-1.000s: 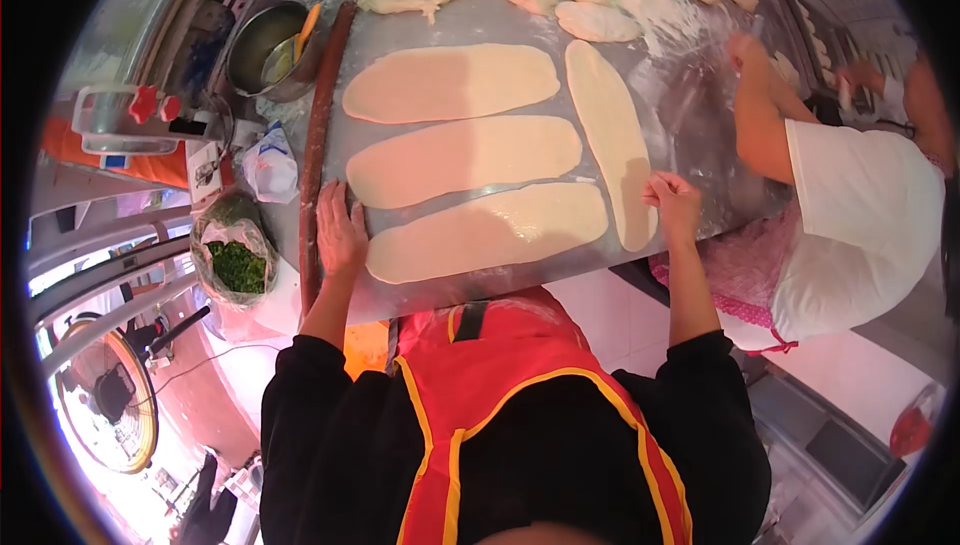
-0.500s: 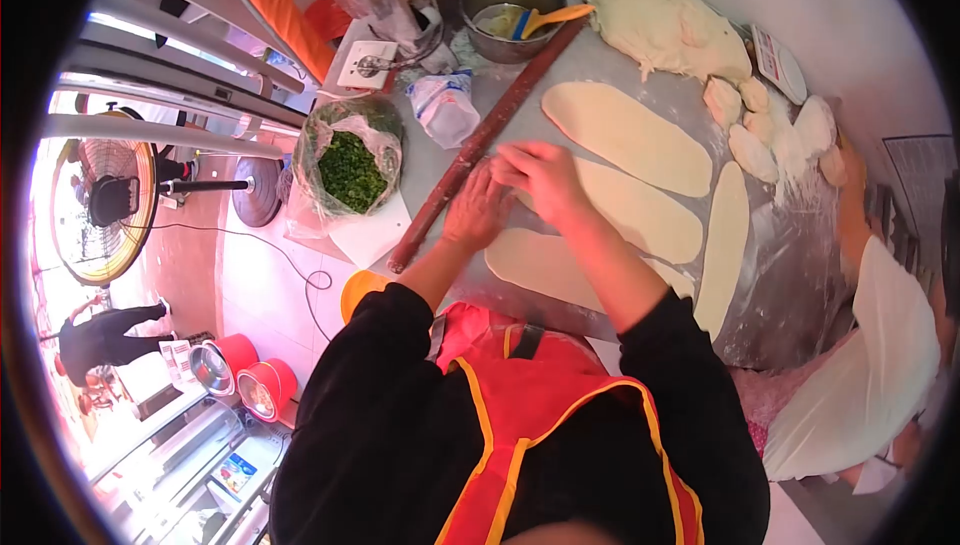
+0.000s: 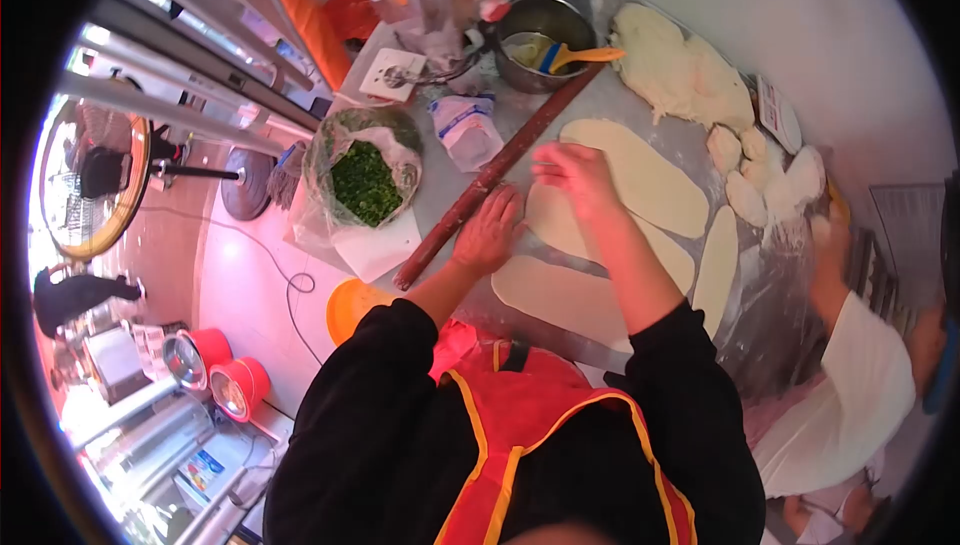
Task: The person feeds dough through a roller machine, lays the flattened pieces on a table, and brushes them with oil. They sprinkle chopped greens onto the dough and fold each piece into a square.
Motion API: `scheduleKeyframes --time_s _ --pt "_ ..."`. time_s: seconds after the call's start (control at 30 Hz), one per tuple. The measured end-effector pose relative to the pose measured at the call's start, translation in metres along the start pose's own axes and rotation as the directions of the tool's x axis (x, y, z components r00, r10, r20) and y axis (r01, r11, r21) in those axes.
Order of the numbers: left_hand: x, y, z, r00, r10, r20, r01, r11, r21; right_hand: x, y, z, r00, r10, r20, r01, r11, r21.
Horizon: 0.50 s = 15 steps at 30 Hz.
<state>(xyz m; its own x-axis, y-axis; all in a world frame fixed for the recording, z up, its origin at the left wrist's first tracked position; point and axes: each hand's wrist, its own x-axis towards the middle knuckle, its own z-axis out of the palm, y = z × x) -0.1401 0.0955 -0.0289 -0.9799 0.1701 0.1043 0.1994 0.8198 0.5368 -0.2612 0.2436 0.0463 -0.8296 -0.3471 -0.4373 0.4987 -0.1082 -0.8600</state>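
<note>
Our left hand (image 3: pixel 487 233) lies flat, palm down, on the near left end of the middle dough sheet (image 3: pixel 610 235), fingers spread apart and clamped on nothing, just beside the long wooden rolling pin (image 3: pixel 497 173) that runs along the left side of the tabletop (image 3: pixel 790 285). Our right hand (image 3: pixel 575 170) rests further in, at the left end of the far dough sheet (image 3: pixel 640 175); its fingers curl down onto the dough, but we cannot tell whether they pinch it or only press.

Three long oval sheets lie side by side across the tabletop, the nearest one (image 3: pixel 560 297) close to the near edge and our red apron (image 3: pixel 520 415). A fourth sheet (image 3: pixel 716 270) lies crosswise at their right ends. Toward the far edge sits a large mass of dough (image 3: pixel 680 70), with small dough balls (image 3: pixel 760 170) in flour to its right.

At the far left corner a metal bowl (image 3: pixel 535 30) holds a yellow-handled brush (image 3: pixel 580 55). A plastic bag of chopped greens (image 3: pixel 365 180) and a small white bag (image 3: pixel 465 130) sit left of the rolling pin.

Another person in a white top (image 3: pixel 860 395) stands at the right edge, one arm (image 3: pixel 828 270) reaching onto the tabletop.
</note>
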Motion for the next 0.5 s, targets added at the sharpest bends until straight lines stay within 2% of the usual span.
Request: scheduleKeyframes --time_s 0.03,0.13,0.23,0.27,0.33,0.37,0.4,0.5 --pt "-0.002 0.0 -0.001 1.0 -0.001 -0.001 0.001 1.0 -0.015 0.003 0.0 -0.012 0.999 0.015 -0.036 -0.018 0.996 -0.088" --pt "-0.002 0.001 0.001 0.999 -0.033 -0.011 0.032 0.999 -0.035 -0.003 -0.013 -0.007 0.994 -0.005 -0.105 -0.016 0.979 -0.203" --pt "-0.004 -0.001 0.003 0.999 -0.033 -0.011 0.032 0.998 -0.057 -0.014 -0.01 0.046 0.967 -0.163 0.195 0.213 0.939 -0.271" --pt "-0.004 0.002 -0.004 0.993 -0.079 0.092 0.084 0.995 -0.056 -0.016 -0.001 0.072 0.938 -0.198 0.283 0.266 0.936 -0.229" --pt "-0.007 -0.008 0.01 1.0 0.007 -0.028 -0.006 0.999 0.042 -0.019 0.013 0.125 0.866 -0.171 0.47 0.354 0.874 -0.333" --pt "-0.008 -0.014 0.021 0.995 0.056 -0.081 -0.048 0.994 0.094 -0.018 0.022 0.15 0.834 -0.161 0.528 0.415 0.814 -0.407" --pt "-0.007 -0.018 0.03 0.992 0.069 -0.107 -0.074 0.996 -0.041 -0.014 0.029 0.173 0.8 -0.145 0.582 0.477 0.742 -0.471" --pt "-0.004 -0.025 0.056 0.977 0.077 -0.2 -0.093 0.993 -0.076 0.019 0.07 0.218 0.734 -0.245 0.633 0.679 0.238 -0.695"
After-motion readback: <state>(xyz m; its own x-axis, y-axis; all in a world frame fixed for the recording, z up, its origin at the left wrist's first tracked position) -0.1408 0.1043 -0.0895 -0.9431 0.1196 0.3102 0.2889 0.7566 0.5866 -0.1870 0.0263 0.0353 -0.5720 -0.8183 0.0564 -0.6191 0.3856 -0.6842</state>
